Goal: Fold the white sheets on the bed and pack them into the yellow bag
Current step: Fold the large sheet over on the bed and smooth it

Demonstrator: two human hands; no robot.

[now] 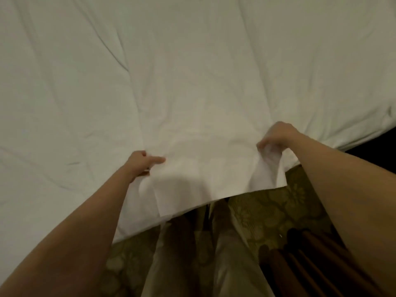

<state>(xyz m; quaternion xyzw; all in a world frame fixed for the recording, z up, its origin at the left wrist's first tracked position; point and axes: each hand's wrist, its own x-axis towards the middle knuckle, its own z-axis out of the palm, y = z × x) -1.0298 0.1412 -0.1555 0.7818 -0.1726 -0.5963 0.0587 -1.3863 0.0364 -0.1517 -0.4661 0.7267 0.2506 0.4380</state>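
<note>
White cotton-like sheet [192,93] lies spread over the bed, soft and full of long shallow creases, its near edge hanging down between the two hands. The left hand [142,162] pinches a small fold of this edge, the fingers curled, one finger pointing out along the cloth. The right hand [276,136] grips a bunched piece of the edge, lifted a little. Below both hands is a patterned olive carpet [267,213]; dark wooden furniture [300,254] stands under the right forearm.
</note>
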